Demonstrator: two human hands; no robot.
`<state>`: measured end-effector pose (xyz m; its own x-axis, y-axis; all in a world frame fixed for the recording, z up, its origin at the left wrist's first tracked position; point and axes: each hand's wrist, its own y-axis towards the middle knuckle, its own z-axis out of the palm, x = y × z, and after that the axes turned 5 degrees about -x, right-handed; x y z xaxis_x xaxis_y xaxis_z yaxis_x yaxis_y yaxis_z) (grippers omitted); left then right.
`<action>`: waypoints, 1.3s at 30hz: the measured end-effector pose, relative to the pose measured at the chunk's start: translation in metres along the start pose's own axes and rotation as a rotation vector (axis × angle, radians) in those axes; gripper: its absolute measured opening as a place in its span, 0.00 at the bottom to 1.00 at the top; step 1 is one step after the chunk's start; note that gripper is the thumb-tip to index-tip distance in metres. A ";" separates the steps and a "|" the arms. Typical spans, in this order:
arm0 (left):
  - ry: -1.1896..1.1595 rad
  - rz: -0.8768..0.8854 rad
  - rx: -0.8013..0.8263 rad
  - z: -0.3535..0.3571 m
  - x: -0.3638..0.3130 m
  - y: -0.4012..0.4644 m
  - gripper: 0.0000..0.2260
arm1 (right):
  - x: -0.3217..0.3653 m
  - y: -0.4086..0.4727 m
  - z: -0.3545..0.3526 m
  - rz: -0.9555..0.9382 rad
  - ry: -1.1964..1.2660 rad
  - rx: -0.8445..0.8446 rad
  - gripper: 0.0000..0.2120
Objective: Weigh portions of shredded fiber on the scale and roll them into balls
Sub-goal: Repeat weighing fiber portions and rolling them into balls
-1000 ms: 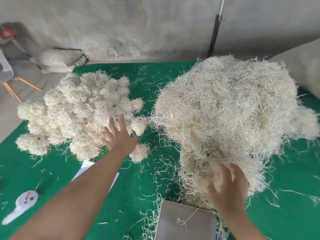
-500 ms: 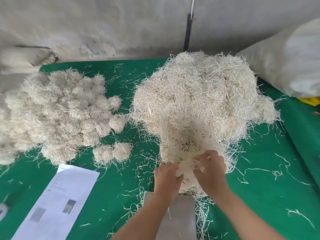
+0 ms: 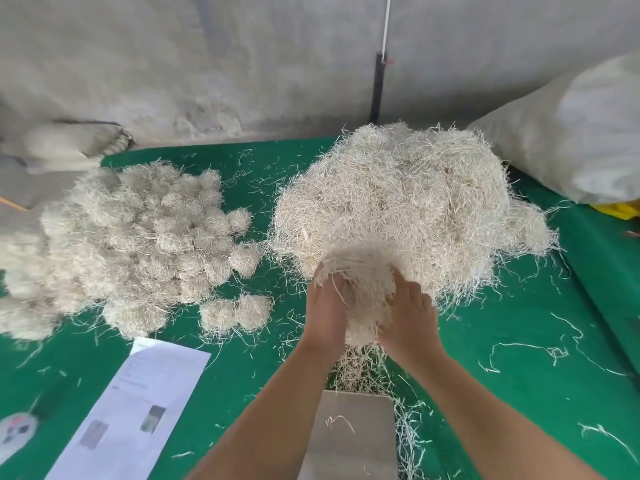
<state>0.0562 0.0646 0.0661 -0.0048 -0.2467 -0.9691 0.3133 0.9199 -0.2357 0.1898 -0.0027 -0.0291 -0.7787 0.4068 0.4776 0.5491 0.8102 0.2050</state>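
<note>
We have both hands cupped around a clump of shredded fiber (image 3: pixel 356 289), the left hand (image 3: pixel 327 311) and the right hand (image 3: pixel 407 315) pressing it between the palms with the fingers curled into the strands, just in front of the big loose heap (image 3: pixel 398 202) it comes from. The scale (image 3: pixel 349 434) sits below and nearer to us than the hands, its bare metal platform carrying only a stray strand. Our worry is that the clump is not free: long strands trail from its underside toward more loose fiber lying just beyond the scale's far edge, and any that remain snagged in the heap could drag extra material along or tear the portion apart as we draw it back. Trailing ends that touch the tabletop (image 3: pixel 519 393) instead of resting wholly on the platform would likely falsify the reading. Squeezing too loosely risks shedding strands over the green surface; the finished balls (image 3: pixel 138 244), well to the left of the hands, look safely clear.
</note>
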 end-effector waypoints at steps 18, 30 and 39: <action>-0.233 -0.141 -0.478 -0.031 -0.038 0.039 0.13 | -0.104 0.016 -0.033 0.434 -0.343 0.437 0.30; -0.316 0.136 0.179 0.027 -0.073 0.013 0.14 | 0.034 0.014 -0.038 -0.058 -0.005 0.340 0.44; 1.188 0.339 0.555 -0.009 -0.065 0.045 0.31 | -0.001 0.049 -0.051 -0.172 -0.082 -0.251 0.27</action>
<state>0.0623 0.1246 0.1181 -0.5739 0.6356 -0.5164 0.8001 0.5697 -0.1879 0.2330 0.0149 0.0240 -0.8830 0.3139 0.3489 0.4569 0.7447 0.4865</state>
